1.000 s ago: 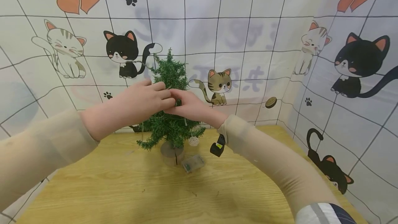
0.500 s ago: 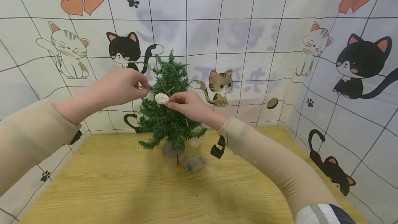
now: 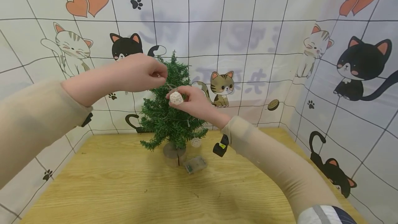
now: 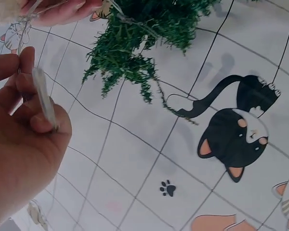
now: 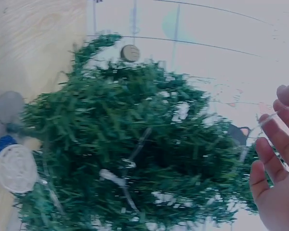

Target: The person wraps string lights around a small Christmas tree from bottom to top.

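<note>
A small green artificial Christmas tree (image 3: 174,117) stands on a round wooden base (image 3: 174,156). In front of its upper branches my right hand (image 3: 199,103) pinches a white woven ball light (image 3: 176,98) near its wire. To the upper left, my left hand (image 3: 136,73) pinches the thin clear wire (image 4: 20,45) of the light string between thumb and finger. A translucent tube-like piece (image 4: 44,98) lies across its curled fingers in the left wrist view. Another white woven ball (image 3: 196,142) hangs at the tree's lower right.
A clear battery box (image 3: 196,164) lies on the wooden table (image 3: 124,189) beside the base. Behind the tree hangs a white cloth (image 3: 248,37) printed with cats and grid lines. A black wrist camera (image 3: 220,149) hangs below the right cuff.
The hands, close together one second ago, have parted. My left hand went left, then up and right toward the treetop. The woven ball came into view and shifted slightly right with my right hand.
</note>
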